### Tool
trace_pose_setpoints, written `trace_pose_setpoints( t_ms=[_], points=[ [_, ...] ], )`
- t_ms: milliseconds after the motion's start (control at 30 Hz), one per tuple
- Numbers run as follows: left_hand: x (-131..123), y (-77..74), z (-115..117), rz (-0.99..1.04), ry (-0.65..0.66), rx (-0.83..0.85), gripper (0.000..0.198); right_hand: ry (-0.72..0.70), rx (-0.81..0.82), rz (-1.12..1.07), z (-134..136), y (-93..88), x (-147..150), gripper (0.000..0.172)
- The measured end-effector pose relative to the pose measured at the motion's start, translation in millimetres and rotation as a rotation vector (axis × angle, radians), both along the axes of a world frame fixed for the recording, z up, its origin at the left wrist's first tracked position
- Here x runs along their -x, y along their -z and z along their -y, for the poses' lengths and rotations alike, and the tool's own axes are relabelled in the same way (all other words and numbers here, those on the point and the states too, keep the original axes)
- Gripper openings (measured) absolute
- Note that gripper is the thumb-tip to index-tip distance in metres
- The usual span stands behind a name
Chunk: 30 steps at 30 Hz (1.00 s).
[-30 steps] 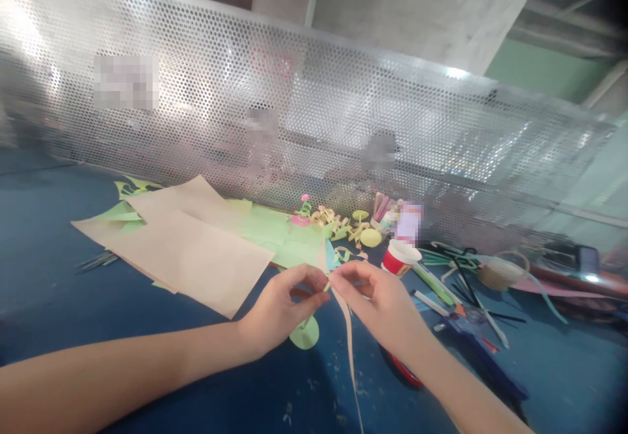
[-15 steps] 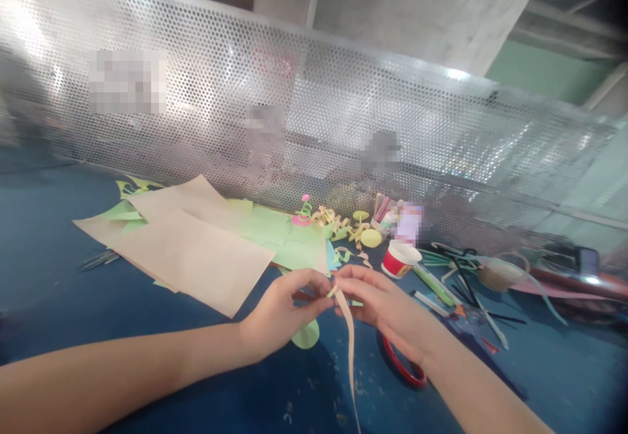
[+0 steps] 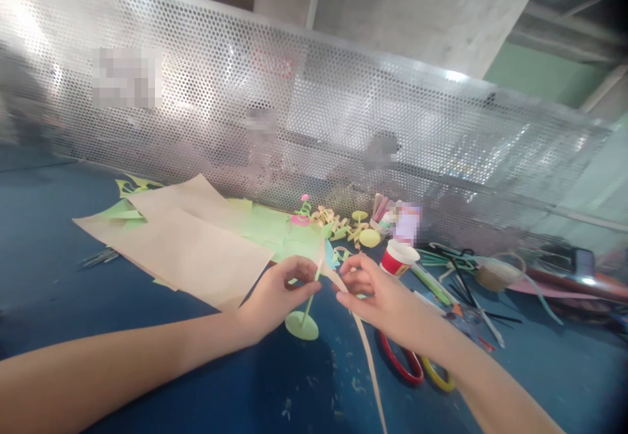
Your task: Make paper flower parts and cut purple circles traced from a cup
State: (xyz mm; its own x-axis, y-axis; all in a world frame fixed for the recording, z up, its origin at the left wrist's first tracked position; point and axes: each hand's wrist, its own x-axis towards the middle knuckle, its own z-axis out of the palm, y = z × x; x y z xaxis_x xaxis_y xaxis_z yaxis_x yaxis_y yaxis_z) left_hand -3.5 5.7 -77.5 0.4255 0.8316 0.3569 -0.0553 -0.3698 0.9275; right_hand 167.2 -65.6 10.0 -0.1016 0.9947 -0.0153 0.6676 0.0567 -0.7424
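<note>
My left hand (image 3: 279, 295) pinches the thin light-green paper stem (image 3: 308, 306) between thumb and fingers. At the stem's lower end is a flat round green paper disc (image 3: 301, 326), held tilted. A long, pale peach paper strip (image 3: 367, 349) runs from the stem's top, past the fingertips of my right hand, down to the bottom edge. My right hand (image 3: 377, 296) is beside the strip, thumb and fingers apart. Below my right wrist show a red scissor-type handle loop (image 3: 402, 362) and a yellow loop (image 3: 440, 376).
Large beige paper sheets (image 3: 181, 257) and green sheets (image 3: 265, 228) lie at left and centre. Behind are curled paper pieces (image 3: 336, 220), a pink-and-green paper flower (image 3: 304, 208) and a red-and-white paper cup (image 3: 398, 257). Loose tools and strips (image 3: 471, 283) lie right. A perforated metal panel (image 3: 206, 93) stands behind.
My hands have drawn apart; the right has let go near the stem's top and opened. The stem and disc show more fully, and the strip swings right. The yellow loop has come into view.
</note>
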Motion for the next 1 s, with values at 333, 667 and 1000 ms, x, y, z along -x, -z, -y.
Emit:
trace_pose_setpoints(
  t_ms=[333,667,1000],
  points=[
    [5.2,1.4,-3.8,-0.324,0.140,-0.066,0.011,-0.183,-0.056,0.433,19.8,-10.8,-0.1,0.036],
    [7.8,-3.1,-0.8,-0.396,0.120,-0.287,0.015,-0.205,-0.393,0.690,14.1,-2.1,2.4,0.021],
    [9.9,-13.2,3.7,-0.304,0.340,-0.530,0.019,-0.033,0.116,0.050,6.8,-5.6,2.8,0.022]
  ],
)
